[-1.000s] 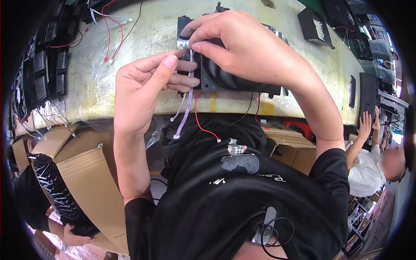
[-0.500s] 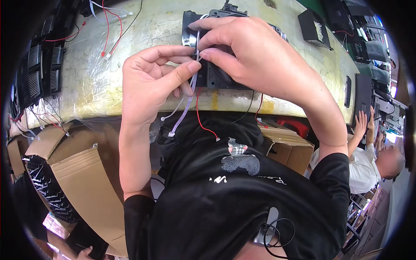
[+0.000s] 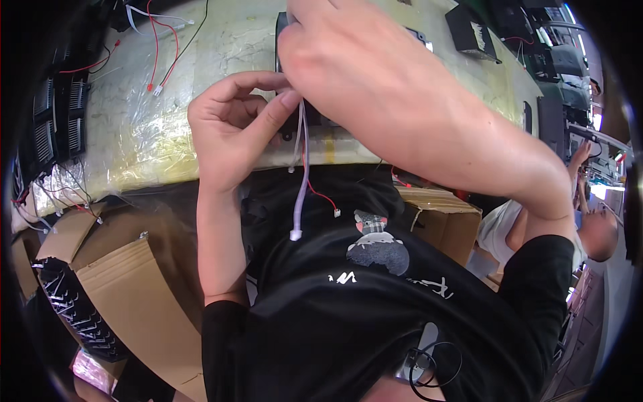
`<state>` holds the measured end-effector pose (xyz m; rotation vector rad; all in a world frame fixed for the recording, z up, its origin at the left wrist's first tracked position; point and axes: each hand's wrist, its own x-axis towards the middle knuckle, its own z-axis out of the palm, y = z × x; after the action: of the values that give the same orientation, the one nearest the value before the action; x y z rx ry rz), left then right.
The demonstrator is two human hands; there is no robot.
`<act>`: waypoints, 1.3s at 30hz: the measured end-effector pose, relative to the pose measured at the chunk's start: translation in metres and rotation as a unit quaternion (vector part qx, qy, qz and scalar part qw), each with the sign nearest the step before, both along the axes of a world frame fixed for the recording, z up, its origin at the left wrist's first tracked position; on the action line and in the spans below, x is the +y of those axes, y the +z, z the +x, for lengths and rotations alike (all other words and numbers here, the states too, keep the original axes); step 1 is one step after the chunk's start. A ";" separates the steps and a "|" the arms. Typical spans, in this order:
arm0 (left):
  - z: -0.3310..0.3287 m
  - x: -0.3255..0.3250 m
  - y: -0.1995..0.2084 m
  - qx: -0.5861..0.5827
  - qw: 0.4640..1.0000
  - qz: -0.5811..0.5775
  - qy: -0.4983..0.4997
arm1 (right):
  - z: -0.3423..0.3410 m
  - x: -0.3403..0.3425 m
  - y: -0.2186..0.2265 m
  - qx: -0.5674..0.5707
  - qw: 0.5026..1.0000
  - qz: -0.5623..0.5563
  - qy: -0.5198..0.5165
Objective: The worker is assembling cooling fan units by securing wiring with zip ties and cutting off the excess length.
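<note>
My left hand [image 3: 231, 127] is closed in a pinch, thumb tip against the fingers, on a white and lilac cable [image 3: 303, 181] beside the black device. The cable hangs over the table edge and ends in a small white connector [image 3: 295, 235]. Curled over the device, my right hand [image 3: 328, 53] is closed with its knuckles bent; its fingertips and anything in them are hidden. Most of the black device [image 3: 282, 57] lies behind that hand and wrist. A thin red wire [image 3: 321, 193] with a small plug also hangs from there, in front of my black shirt.
Loose red and black wires [image 3: 155, 60] lie on the film-covered table [image 3: 221, 47]. Black finned parts [image 3: 43, 114] line the left side. Open cardboard boxes [image 3: 127, 281] stand below the edge. A black box-shaped part [image 3: 469, 32] is at back right; a person [image 3: 596, 234] sits beyond.
My right hand has rolled over and moved up, now covering more of the device. The left hand keeps its pinch, and the hanging cable end has swung right and lower.
</note>
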<state>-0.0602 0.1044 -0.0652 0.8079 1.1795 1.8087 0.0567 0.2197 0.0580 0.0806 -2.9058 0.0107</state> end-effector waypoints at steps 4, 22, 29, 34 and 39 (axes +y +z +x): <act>-0.002 -0.001 -0.004 -0.050 0.998 -0.024 -0.014 | 0.002 0.009 -0.017 -0.056 0.997 -0.053 -0.024; -0.016 0.008 0.016 -0.114 0.991 -0.023 -0.072 | 0.016 0.020 -0.038 0.043 0.922 -0.352 -0.158; -0.023 0.010 0.010 -0.109 0.993 -0.006 -0.053 | 0.012 0.017 -0.031 0.002 0.977 -0.191 -0.091; -0.017 0.008 0.016 -0.082 0.994 -0.042 -0.049 | 0.007 0.029 -0.039 0.014 0.895 -0.414 -0.162; -0.010 0.012 0.020 -0.088 0.995 -0.018 -0.053 | 0.012 0.032 -0.040 0.013 0.904 -0.407 -0.132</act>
<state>-0.0702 0.1166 -0.0454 0.6639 1.0324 1.7285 0.0685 0.2517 0.0182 -0.4455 -2.6084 1.1378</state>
